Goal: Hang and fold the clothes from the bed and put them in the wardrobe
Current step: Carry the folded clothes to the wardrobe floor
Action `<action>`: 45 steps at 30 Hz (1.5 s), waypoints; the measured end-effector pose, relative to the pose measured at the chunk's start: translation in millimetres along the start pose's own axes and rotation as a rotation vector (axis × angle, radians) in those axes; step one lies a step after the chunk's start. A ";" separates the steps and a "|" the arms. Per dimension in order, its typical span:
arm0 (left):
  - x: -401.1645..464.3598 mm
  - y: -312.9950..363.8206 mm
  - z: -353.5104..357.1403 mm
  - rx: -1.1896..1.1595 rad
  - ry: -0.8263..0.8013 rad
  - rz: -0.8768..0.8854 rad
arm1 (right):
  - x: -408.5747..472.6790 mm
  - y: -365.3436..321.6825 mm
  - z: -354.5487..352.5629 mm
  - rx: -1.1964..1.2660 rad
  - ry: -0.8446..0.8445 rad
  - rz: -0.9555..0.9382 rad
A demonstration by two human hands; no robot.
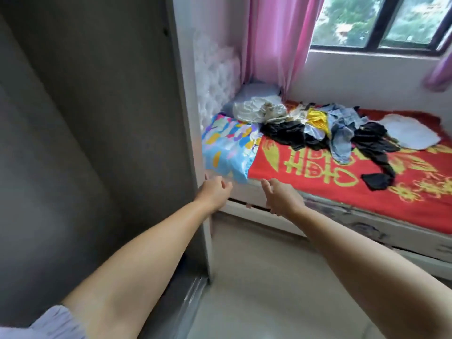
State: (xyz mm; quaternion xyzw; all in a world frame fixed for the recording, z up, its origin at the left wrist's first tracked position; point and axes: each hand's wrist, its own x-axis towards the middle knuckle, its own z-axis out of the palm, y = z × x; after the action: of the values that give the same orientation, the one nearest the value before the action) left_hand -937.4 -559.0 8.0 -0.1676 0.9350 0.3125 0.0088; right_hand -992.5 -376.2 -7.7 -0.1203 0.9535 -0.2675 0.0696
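Both arms are stretched toward the bed (pixel 318 206), the left hand (pixel 215 192) and right hand (pixel 281 199) held loose and empty — nothing is gripped, presumably in readiness to gather. The clothes (pixel 318 128) are heaped mid-mattress, well beyond reach, while the wardrobe (pixel 97 118) stands just beside — handy for stowing.

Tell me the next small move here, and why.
Probably step closer and reach the right hand toward the black garment at the near edge of the clothes pile: both hands, left hand included, are empty and short of the red patterned bedspread.
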 end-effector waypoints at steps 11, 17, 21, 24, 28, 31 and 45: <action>2.1 215.5 163.2 0.153 -0.169 0.270 | -47.7 273.3 -150.0 -0.276 0.161 0.176; 23.0 284.5 220.4 0.226 -0.240 0.351 | -51.6 345.4 -189.1 -0.285 0.174 0.250; 48.6 312.6 255.8 0.248 -0.307 0.393 | -34.8 380.1 -195.8 -0.283 0.142 0.314; 82.5 329.4 278.3 0.263 -0.358 0.410 | -4.7 401.1 -202.9 -0.274 0.136 0.361; 151.9 369.4 293.4 0.222 -0.391 0.452 | 53.4 425.5 -224.3 -0.285 0.168 0.395; 203.5 400.9 302.5 0.203 -0.427 0.509 | 97.1 446.4 -245.2 -0.269 0.177 0.460; 380.2 480.3 365.1 0.306 -0.474 0.556 | 272.2 527.8 -273.3 -0.248 0.123 0.517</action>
State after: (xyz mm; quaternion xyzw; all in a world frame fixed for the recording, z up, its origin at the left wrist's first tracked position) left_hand -1481.6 -102.2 -52.5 0.1720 0.9525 0.1900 0.1643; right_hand -1409.4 123.1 -72.9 0.1355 0.9804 -0.1291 0.0624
